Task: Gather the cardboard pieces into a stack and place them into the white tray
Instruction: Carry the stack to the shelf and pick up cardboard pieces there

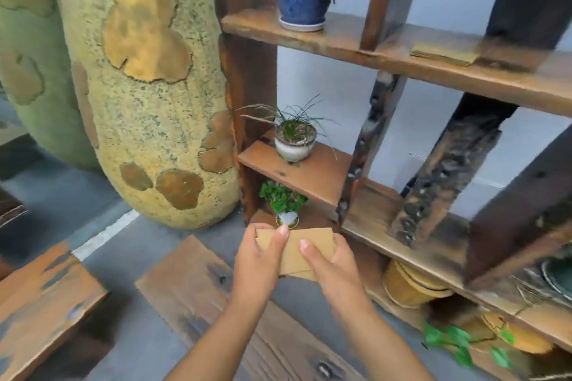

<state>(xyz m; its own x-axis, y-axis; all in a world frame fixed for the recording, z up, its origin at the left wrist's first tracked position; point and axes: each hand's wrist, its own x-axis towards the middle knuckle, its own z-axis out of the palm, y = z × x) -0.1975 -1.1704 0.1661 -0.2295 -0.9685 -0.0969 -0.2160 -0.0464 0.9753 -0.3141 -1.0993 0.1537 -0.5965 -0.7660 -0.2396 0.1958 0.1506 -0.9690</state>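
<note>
Hands: left hand (258, 260) and right hand (332, 267) are both clamping the cardboard pieces (297, 249).
Stack: is being squared up.
White tray: not showing; placing is remaining.

Held cardboard pieces (297, 249) between both hands, in front of wooden shelving unit (433, 65). Left hand (258, 260) gripped left edge, thumb on top; right hand (332, 269) gripped right side, index finger laid across face. Pieces overlapped unevenly, corners offset. More cardboard (444, 54) lay flat on upper shelf. Blue pot (298, 1) sat top shelf, white pot (294, 141) with grassy plant middle shelf, small green plant (281, 196) below. Textured yellow-green column (139, 86) stood left. Wooden plank (198, 281) lay under forearms.
</note>
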